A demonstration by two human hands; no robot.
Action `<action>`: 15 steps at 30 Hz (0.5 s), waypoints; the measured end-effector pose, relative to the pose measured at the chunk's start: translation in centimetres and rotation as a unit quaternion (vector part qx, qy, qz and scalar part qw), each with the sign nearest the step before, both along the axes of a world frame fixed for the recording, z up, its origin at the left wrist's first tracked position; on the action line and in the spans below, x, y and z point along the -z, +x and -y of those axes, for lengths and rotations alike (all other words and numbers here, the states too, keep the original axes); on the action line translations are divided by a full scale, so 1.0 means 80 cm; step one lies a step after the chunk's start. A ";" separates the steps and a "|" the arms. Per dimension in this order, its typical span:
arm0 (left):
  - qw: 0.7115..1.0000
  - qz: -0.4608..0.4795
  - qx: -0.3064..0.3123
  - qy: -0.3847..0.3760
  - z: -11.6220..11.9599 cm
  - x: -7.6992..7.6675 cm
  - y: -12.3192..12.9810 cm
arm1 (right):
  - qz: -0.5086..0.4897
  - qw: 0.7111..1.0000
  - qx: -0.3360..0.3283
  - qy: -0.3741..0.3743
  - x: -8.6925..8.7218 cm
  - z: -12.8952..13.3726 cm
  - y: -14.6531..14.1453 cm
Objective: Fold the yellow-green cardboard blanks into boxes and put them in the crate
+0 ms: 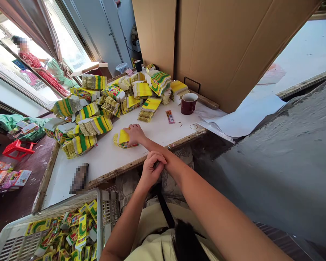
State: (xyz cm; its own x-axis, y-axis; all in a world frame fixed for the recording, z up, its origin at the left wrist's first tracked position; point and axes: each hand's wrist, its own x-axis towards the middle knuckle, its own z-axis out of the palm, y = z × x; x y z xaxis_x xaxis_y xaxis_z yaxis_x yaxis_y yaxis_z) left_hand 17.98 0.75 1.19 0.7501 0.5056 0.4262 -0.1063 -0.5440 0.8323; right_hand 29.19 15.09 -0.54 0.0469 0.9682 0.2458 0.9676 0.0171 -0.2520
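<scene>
Your right hand (136, 135) lies over the right part of a small stack of yellow cartons (123, 137), its fingers loosely spread and bent on top; you can't tell from here whether they grip it. That stack lies flat on the white table (105, 163), near its front edge and just right of the big carton pile (95, 123), its long axis running roughly left to right, layered edges showing at the left end. Your left hand (153, 166) has its fingers curled, touching your right forearm, with no carton in it.
</scene>
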 end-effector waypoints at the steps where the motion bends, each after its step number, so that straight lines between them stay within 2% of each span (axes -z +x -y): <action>1: 1.000 0.000 -0.002 -0.002 0.000 0.000 0.000 | 0.000 1.000 0.000 0.001 0.001 0.000 0.000; 15: 1.000 0.012 0.018 -0.007 -0.001 0.004 -0.001 | 0.000 1.000 -0.003 0.003 0.002 -0.001 0.000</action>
State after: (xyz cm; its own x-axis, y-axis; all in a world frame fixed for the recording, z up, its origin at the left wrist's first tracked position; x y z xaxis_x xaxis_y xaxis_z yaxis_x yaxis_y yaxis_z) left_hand 17.92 0.80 0.83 0.7572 0.4842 0.4384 -0.1462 -0.5285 0.8362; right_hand 29.20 15.20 -0.70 0.0420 0.9671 0.2509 0.9675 0.0233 -0.2519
